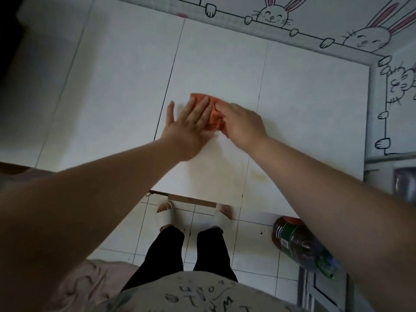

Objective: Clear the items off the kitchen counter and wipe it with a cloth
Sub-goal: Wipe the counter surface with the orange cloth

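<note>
An orange cloth (213,117) lies bunched on the white tiled counter (292,104), near its middle. My left hand (188,124) lies flat with straight fingers, its fingertips pressing on the cloth's left part. My right hand (242,123) covers the cloth's right side with its fingers curled into the fabric. Most of the cloth is hidden under both hands.
A wall border with drawn rabbits (273,15) runs along the counter's far and right edges. A large plastic bottle (299,242) stands on the tiled floor at the lower right. My feet in white slippers (166,212) stand below the counter's front edge. Faint yellowish stains (258,174) mark the counter near the front.
</note>
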A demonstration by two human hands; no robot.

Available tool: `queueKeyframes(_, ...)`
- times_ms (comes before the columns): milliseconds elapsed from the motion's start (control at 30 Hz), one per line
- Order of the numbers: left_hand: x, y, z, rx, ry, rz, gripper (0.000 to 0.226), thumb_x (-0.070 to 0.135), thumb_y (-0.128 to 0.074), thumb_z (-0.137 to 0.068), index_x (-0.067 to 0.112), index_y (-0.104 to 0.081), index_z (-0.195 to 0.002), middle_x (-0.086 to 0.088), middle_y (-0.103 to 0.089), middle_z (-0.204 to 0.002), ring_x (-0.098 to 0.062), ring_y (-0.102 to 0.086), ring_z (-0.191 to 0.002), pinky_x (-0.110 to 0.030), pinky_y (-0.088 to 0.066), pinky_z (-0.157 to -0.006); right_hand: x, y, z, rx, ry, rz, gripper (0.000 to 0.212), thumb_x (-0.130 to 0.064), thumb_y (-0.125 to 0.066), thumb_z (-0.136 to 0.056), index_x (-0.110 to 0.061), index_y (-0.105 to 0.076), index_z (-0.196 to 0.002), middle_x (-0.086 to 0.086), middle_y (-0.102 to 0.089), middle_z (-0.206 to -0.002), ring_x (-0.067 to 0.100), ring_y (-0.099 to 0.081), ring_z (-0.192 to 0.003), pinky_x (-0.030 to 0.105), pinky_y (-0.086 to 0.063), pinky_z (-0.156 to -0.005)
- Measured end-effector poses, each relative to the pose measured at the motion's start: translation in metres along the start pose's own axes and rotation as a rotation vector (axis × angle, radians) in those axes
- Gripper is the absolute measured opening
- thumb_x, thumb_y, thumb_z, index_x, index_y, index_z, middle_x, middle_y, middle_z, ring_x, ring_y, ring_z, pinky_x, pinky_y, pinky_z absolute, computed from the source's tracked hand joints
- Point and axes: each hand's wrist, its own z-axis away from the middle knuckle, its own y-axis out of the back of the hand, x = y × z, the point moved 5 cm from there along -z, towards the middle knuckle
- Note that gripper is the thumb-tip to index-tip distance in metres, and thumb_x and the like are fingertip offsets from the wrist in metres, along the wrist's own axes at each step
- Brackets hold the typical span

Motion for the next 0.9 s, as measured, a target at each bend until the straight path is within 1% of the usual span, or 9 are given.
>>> queueKeyframes(167, 0.035, -0.037, 0.082, -0.054, -0.149, -0.016, 0.07, 0.056, -0.003, -0.092, 0.023, 0.028, -0.144, 0.006, 0.033, -0.153, -0.02, 0.027, -0.142, -0.056, 0.011, -0.112, -0.013, -0.024, 0.1, 0.02, 0.1, 0.04, 0.06, -0.021, -0.077, -0.071, -0.019, -0.058, -0.128, 0.0, -0.063, -0.127, 0.026, -0.069, -0.093, 0.036, -0.056, -0.068)
queueKeyframes(233, 0.05, -0.055, 0.115, -0.027, -0.204, -0.022, 0.071, 0.06, 0.004, -0.091, 0.021, 0.015, -0.149, 0.004, 0.021, -0.158, -0.022, 0.016, -0.145, -0.056, 0.007, -0.113, -0.019, -0.031, 0.139, 0.027, 0.137, 0.078, 0.062, -0.019, -0.081, -0.065, -0.017, -0.061, -0.124, -0.002, -0.065, -0.123, 0.022, -0.07, -0.089, 0.032, -0.057, -0.061)
queueKeyframes(300, 0.058, -0.068, 0.136, -0.028, -0.248, -0.019, 0.074, 0.062, -0.005, -0.092, 0.019, -0.001, -0.152, 0.003, 0.005, -0.161, -0.024, 0.003, -0.147, -0.057, -0.001, -0.114, -0.026, -0.037, 0.168, 0.017, 0.138, 0.135, 0.063, -0.018, -0.08, -0.064, -0.017, -0.061, -0.124, -0.003, -0.066, -0.12, 0.019, -0.07, -0.088, 0.03, -0.056, -0.056)
queueKeyframes(400, 0.06, -0.072, 0.142, -0.024, -0.308, -0.016, 0.076, 0.061, -0.019, -0.09, 0.018, -0.006, -0.152, 0.003, 0.004, -0.16, -0.024, 0.0, -0.147, -0.057, -0.006, -0.114, -0.027, -0.046, 0.185, -0.026, 0.104, 0.178, 0.06, -0.018, -0.074, -0.068, -0.018, -0.059, -0.126, -0.003, -0.066, -0.119, 0.017, -0.07, -0.082, 0.029, -0.055, -0.053)
queueKeyframes(467, 0.058, -0.066, 0.138, -0.037, -0.338, -0.006, 0.073, 0.06, -0.017, -0.091, 0.02, -0.007, -0.152, 0.004, 0.003, -0.16, -0.023, -0.003, -0.147, -0.057, -0.007, -0.114, -0.024, -0.046, 0.182, -0.053, 0.073, 0.174, 0.065, -0.021, -0.08, -0.063, -0.018, -0.059, -0.124, -0.002, -0.067, -0.115, 0.018, -0.07, -0.082, 0.029, -0.054, -0.053)
queueKeyframes(533, 0.053, -0.055, 0.126, -0.044, -0.351, -0.052, 0.07, 0.058, -0.01, -0.092, 0.023, 0.007, -0.151, 0.006, 0.014, -0.158, -0.021, 0.007, -0.147, -0.057, 0.001, -0.114, -0.02, -0.038, 0.164, -0.065, 0.065, 0.173, 0.064, -0.025, -0.084, -0.061, -0.021, -0.06, -0.12, -0.003, -0.066, -0.114, 0.02, -0.069, -0.087, 0.028, -0.054, -0.055)
queueKeyframes(633, 0.046, -0.033, 0.077, -0.037, -0.291, -0.131, 0.069, 0.057, -0.006, -0.093, 0.025, 0.033, -0.14, 0.007, 0.033, -0.152, -0.019, 0.026, -0.142, -0.058, 0.013, -0.111, -0.002, -0.014, 0.112, -0.045, -0.058, 0.033, 0.037, -0.026, -0.059, -0.088, -0.027, -0.054, -0.125, -0.002, -0.061, -0.126, 0.024, -0.062, -0.103, 0.026, -0.043, -0.071)
queueKeyframes(733, 0.042, -0.009, 0.016, -0.067, -0.178, -0.112, 0.066, 0.056, -0.007, -0.094, 0.028, 0.028, -0.142, 0.009, 0.029, -0.154, -0.018, 0.023, -0.143, -0.058, 0.013, -0.11, 0.028, -0.001, 0.053, -0.025, -0.16, 0.036, 0.04, -0.027, -0.056, -0.088, -0.03, -0.051, -0.128, 0.004, -0.059, -0.125, 0.03, -0.061, -0.105, 0.032, -0.045, -0.08)
queueKeyframes(900, 0.051, 0.001, -0.005, -0.105, -0.093, -0.035, 0.066, 0.055, -0.008, -0.095, 0.027, 0.023, -0.145, 0.009, 0.03, -0.154, -0.018, 0.024, -0.143, -0.058, 0.011, -0.113, 0.04, 0.009, 0.031, 0.003, -0.188, -0.014, 0.037, -0.028, -0.052, -0.088, -0.03, -0.052, -0.125, 0.005, -0.063, -0.112, 0.029, -0.06, -0.099, 0.028, -0.038, -0.073)
